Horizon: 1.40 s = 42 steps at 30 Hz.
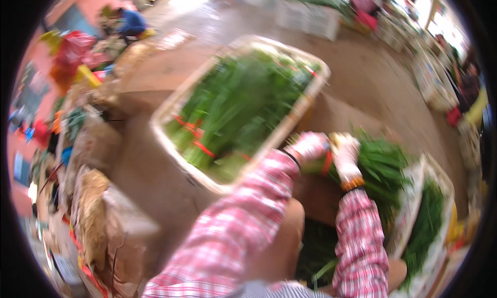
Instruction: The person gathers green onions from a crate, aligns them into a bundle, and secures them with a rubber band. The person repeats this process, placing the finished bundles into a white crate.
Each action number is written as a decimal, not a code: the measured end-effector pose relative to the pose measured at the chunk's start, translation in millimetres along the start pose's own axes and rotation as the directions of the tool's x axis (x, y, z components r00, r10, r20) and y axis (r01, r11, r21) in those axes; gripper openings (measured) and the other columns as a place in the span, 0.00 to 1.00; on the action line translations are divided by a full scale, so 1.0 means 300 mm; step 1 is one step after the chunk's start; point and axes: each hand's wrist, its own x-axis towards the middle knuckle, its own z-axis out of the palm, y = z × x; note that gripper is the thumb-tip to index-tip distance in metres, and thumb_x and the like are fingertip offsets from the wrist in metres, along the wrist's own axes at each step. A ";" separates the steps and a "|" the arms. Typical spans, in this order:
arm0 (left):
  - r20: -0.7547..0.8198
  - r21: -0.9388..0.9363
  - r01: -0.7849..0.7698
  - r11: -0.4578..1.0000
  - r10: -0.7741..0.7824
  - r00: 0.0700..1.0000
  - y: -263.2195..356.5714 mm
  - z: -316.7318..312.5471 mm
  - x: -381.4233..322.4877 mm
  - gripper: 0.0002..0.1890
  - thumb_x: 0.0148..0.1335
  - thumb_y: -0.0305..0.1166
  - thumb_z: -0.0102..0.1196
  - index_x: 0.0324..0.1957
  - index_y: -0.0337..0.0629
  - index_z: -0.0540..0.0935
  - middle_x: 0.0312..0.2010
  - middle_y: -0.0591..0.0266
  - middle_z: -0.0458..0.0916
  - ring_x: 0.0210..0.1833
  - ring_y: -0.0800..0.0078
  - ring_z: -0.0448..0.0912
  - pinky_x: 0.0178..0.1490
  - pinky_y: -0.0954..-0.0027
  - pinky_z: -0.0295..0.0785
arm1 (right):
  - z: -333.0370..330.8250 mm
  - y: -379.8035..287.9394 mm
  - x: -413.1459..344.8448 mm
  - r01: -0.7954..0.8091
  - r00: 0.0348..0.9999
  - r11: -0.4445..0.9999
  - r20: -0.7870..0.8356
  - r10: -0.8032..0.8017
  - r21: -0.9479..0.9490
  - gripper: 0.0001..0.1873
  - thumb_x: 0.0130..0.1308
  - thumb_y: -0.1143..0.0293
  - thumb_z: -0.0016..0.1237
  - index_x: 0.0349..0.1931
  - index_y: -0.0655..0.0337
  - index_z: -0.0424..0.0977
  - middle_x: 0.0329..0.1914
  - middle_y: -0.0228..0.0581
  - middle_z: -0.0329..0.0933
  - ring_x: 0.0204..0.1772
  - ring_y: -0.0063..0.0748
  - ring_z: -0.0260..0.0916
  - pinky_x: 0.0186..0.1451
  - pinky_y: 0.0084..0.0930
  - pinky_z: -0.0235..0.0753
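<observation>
A bunch of long-leaved green vegetables (382,158) lies in front of me on the right, its leaves pointing right. Around its stem end runs a red tie (328,163). My left hand (310,145), in a pale glove, pinches the tie from the left. Close beside it, my right hand (345,152), gloved too, is closed at the tie from above. Blur hides the exact finger positions and the tie's ends. A white plastic crate (159,131) stands ahead to the left, holding several red-tied bunches of greens (240,100).
At my right, a second white crate (405,208) holds loose greens (425,216). Wrapped sacks (128,220) line the left side. Farther off are stacked white crates (306,18) and a crouching person in blue (132,22). Brown floor (365,80) lies between.
</observation>
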 end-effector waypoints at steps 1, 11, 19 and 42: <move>0.034 0.006 0.005 1.000 -0.006 0.999 -0.005 -0.041 -0.001 0.15 0.58 0.41 0.48 0.36 0.44 0.84 0.36 0.48 0.84 0.40 0.48 0.82 0.46 0.53 0.76 | 0.003 -0.004 0.012 0.019 0.999 0.999 -0.042 -0.018 0.043 0.07 0.56 0.60 0.54 0.27 0.51 0.75 0.28 0.35 0.77 0.39 0.41 0.74 0.40 0.41 0.70; 0.254 0.426 -0.078 0.902 -0.037 0.966 0.130 -0.094 -0.076 0.58 0.24 0.57 0.76 0.57 0.29 0.68 0.46 0.52 0.77 0.50 0.58 0.75 0.55 0.62 0.67 | -0.006 -0.028 -0.032 -0.137 0.982 0.936 -0.081 0.172 0.324 0.08 0.49 0.67 0.62 0.26 0.59 0.78 0.32 0.40 0.79 0.42 0.45 0.73 0.48 0.41 0.69; 0.014 0.542 -0.167 0.824 0.189 0.982 0.106 -0.039 -0.141 0.24 0.49 0.36 0.58 0.50 0.40 0.72 0.38 0.62 0.74 0.42 0.65 0.75 0.48 0.64 0.67 | -0.096 -0.144 -0.072 -0.364 0.896 0.636 0.069 0.439 0.681 0.07 0.56 0.74 0.58 0.26 0.66 0.74 0.27 0.44 0.74 0.31 0.40 0.71 0.40 0.33 0.71; 0.074 0.426 -0.101 0.899 0.077 0.994 0.118 -0.016 -0.190 0.45 0.30 0.50 0.75 0.55 0.48 0.72 0.42 0.62 0.76 0.48 0.62 0.74 0.56 0.61 0.65 | -0.204 -0.248 -0.187 -0.129 0.981 0.823 -0.047 0.186 0.554 0.06 0.59 0.72 0.56 0.28 0.62 0.74 0.31 0.42 0.73 0.34 0.46 0.73 0.38 0.36 0.73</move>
